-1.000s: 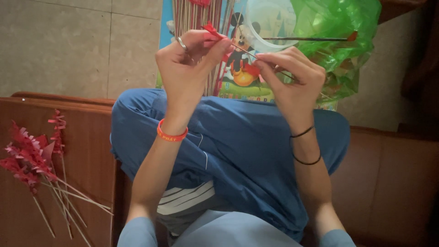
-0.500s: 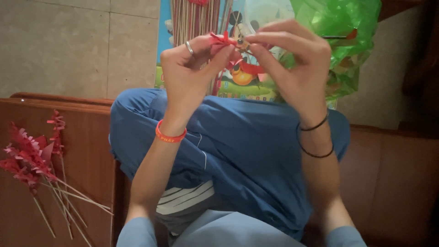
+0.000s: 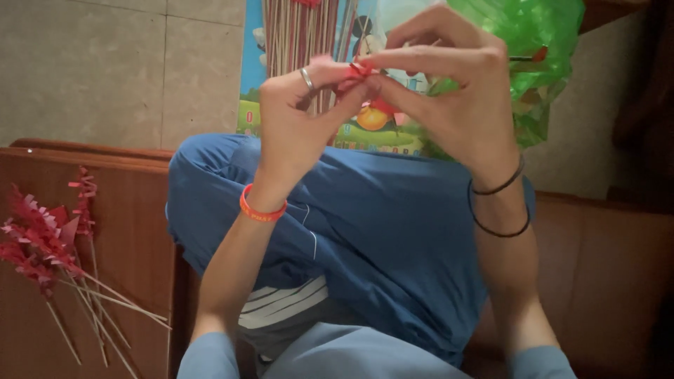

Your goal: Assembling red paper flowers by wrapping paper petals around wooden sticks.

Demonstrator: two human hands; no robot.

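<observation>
Head view: left hand (image 3: 298, 130) and right hand (image 3: 456, 91) meet above the lap, fingertips of both pinched together on a small red paper piece (image 3: 359, 70), raised before the bundle of sticks (image 3: 298, 35).

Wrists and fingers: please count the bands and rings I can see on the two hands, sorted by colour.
Orange wristband, left hand: 1
Black bands, right hand: 2
Silver ring, left hand: 1
Total: 4
Both hands pinch a small red paper piece.
</observation>
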